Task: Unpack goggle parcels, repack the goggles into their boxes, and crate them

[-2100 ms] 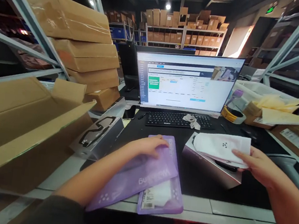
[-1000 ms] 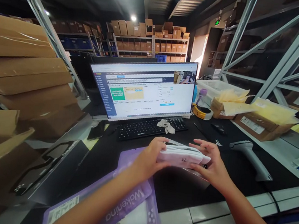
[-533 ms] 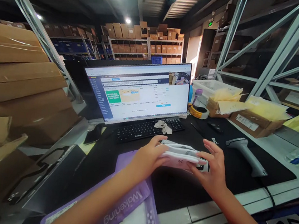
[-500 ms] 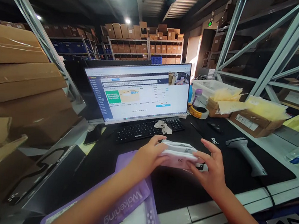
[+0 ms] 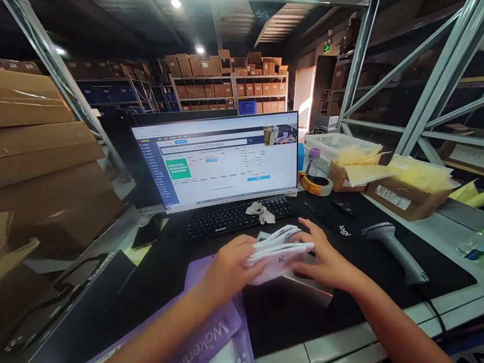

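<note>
Between my two hands, above the black desk mat [image 5: 369, 289], is a small stack of white, soft-looking folded pieces [image 5: 279, 258] with dark printed marks. It is tilted, its right end higher, and its layers stand apart along the top edge. My left hand [image 5: 232, 265] pinches the left end, thumb in front and fingers behind. At the right end my right hand [image 5: 319, 254] grips with thumb and fingers, its index finger raised. Under the stack lies a flat, shiny-edged thing [image 5: 314, 292], partly hidden. A purple "Wakening" pouch [image 5: 207, 335] rests below my left forearm.
A monitor [image 5: 222, 162] and keyboard [image 5: 215, 222], with a crumpled tissue [image 5: 260, 213] on it, stand ahead. A grey barcode scanner [image 5: 395, 251] lies right, near a mouse [image 5: 344, 207] and cardboard boxes of yellow packets [image 5: 406, 194]. Large cartons [image 5: 28, 139] pile up left.
The white stack has turned from level to tilted, and its layers have spread. The flat thing beneath it shows more. The view has tipped upward, bringing in a ceiling lamp.
</note>
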Action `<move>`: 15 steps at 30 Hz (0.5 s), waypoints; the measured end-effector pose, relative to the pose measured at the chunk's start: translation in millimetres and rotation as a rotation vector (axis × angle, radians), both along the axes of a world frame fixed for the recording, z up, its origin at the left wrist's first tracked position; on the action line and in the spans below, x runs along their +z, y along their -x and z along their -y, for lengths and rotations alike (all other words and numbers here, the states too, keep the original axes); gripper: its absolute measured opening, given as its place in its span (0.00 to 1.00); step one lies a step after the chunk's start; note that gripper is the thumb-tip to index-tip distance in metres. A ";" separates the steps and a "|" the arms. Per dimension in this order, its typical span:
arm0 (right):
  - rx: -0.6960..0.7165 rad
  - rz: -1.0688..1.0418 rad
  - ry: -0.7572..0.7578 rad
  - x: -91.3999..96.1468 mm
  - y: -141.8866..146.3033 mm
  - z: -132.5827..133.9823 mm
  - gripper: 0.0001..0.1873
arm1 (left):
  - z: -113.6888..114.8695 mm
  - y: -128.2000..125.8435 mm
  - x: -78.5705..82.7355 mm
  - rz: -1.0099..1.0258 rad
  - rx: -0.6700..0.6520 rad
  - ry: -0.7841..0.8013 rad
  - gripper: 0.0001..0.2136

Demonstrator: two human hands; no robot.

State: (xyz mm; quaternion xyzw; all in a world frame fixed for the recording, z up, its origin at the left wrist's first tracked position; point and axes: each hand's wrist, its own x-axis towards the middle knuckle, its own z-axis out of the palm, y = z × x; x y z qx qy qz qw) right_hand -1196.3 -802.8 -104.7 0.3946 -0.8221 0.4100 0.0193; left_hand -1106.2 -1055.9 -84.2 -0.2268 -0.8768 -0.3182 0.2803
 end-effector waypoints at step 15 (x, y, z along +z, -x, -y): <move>0.226 0.201 0.200 13.5 25.4 37.3 0.12 | 23.0 -13.8 33.6 0.613 0.031 0.263 0.12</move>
